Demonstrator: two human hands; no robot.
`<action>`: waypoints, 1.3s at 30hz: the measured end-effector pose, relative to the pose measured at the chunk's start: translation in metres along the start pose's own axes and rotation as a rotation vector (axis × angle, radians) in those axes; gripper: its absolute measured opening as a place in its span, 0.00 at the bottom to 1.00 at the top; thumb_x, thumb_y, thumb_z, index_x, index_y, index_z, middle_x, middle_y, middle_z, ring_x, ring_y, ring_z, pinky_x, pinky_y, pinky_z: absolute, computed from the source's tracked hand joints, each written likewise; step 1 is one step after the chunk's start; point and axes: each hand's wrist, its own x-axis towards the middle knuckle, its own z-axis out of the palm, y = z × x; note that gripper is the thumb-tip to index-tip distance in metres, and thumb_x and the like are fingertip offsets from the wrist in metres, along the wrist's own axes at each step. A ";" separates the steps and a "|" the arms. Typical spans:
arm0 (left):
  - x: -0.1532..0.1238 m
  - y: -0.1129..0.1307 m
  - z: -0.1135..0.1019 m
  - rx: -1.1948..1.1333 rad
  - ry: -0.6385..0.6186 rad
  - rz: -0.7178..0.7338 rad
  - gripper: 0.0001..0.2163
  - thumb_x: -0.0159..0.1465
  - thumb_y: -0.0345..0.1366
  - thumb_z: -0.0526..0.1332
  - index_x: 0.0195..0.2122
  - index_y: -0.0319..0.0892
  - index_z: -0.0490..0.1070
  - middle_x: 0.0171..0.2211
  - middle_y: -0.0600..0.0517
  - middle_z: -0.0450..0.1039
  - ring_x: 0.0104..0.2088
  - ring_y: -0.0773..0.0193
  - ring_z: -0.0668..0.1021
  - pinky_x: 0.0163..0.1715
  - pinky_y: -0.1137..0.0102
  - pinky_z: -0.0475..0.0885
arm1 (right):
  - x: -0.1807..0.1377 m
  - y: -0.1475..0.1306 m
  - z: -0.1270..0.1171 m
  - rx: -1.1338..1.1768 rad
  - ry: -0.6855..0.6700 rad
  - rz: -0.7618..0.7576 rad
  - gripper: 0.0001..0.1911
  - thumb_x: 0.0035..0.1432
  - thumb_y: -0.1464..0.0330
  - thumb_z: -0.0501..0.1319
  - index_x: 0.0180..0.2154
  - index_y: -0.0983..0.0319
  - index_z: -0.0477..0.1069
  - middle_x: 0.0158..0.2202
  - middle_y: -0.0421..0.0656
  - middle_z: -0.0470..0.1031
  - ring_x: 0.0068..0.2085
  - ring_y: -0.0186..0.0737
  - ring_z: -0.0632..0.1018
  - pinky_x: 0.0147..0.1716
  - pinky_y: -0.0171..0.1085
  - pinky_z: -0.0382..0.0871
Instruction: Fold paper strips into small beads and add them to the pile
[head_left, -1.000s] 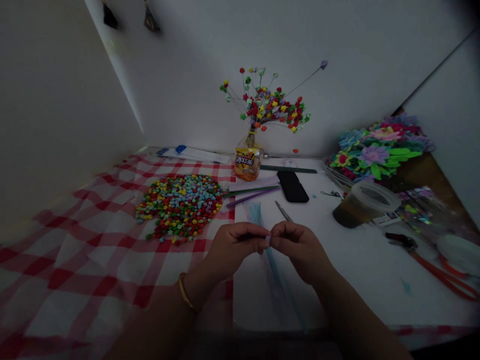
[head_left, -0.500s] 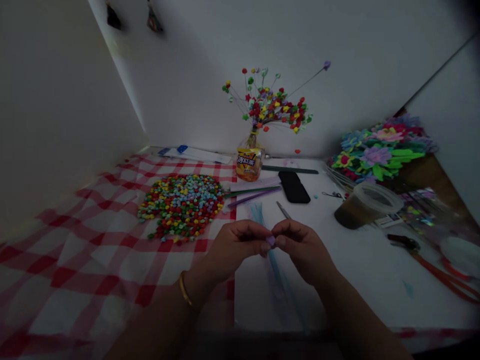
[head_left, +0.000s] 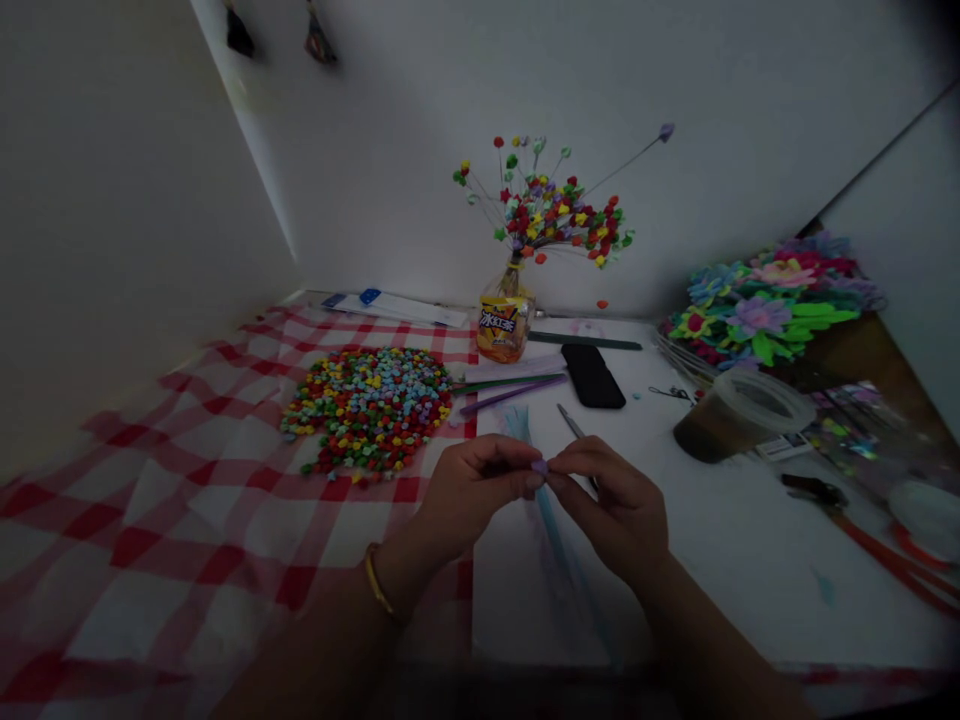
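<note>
Just below the frame's centre, my left hand (head_left: 466,492) and right hand (head_left: 626,510) pinch a tiny purple piece (head_left: 539,467) between their fingertips. It looks light, soft and easily crushed, so its edges seem the gentlest grip. Compared with half a second ago, my right hand is less curled, its fingers straighter.

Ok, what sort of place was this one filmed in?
Looks like a craft table, perhaps at home: there's a heap of tiny coloured pieces, a bottle of bead-like-tipped stems, and an orange-handled tool.
</note>
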 end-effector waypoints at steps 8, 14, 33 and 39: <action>0.000 0.003 -0.001 0.035 -0.019 -0.054 0.08 0.45 0.28 0.69 0.28 0.37 0.76 0.20 0.53 0.74 0.23 0.69 0.73 0.27 0.72 0.70 | 0.004 0.000 -0.005 -0.181 -0.050 -0.199 0.13 0.52 0.77 0.60 0.38 0.56 0.73 0.30 0.43 0.74 0.32 0.40 0.74 0.34 0.43 0.70; 0.001 0.000 -0.003 0.054 -0.009 -0.044 0.08 0.46 0.28 0.69 0.28 0.38 0.77 0.20 0.54 0.74 0.23 0.69 0.73 0.27 0.72 0.70 | 0.000 0.008 -0.007 -0.246 -0.098 -0.227 0.15 0.53 0.76 0.60 0.41 0.54 0.73 0.33 0.43 0.76 0.36 0.42 0.73 0.38 0.46 0.68; -0.001 -0.004 -0.001 0.126 0.029 -0.003 0.06 0.46 0.26 0.69 0.27 0.39 0.78 0.22 0.53 0.76 0.24 0.69 0.75 0.28 0.73 0.71 | 0.004 -0.001 -0.002 0.090 -0.084 0.462 0.03 0.49 0.69 0.61 0.25 0.61 0.71 0.23 0.38 0.70 0.27 0.34 0.70 0.27 0.34 0.64; 0.000 -0.005 -0.003 0.126 -0.002 0.005 0.07 0.48 0.27 0.68 0.30 0.39 0.78 0.23 0.53 0.76 0.24 0.70 0.75 0.28 0.74 0.71 | 0.002 -0.003 0.003 0.124 -0.046 0.549 0.03 0.49 0.69 0.60 0.25 0.61 0.69 0.23 0.38 0.69 0.26 0.34 0.69 0.27 0.33 0.63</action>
